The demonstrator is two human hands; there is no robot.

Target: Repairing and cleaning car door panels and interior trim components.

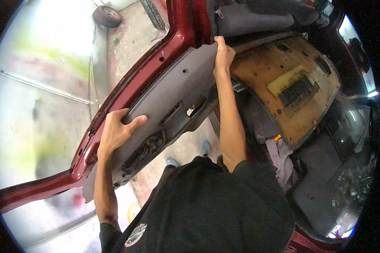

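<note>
A long grey door trim panel stands on edge against the dark red car door frame. My left hand grips its upper edge near the left part, the thumb lying on the grey face and the fingers hidden behind. At the panel's far right end, my right hand is closed around the corner, thumb up. Low on the panel is a dark round speaker area, and a small opening lets light through.
On the right, inside the car, lies a brown board with a dark grille. Beside it hangs a pale lilac cloth. A wheel and a tyre rest on the floor beyond the door. Clear plastic wrap sits far right.
</note>
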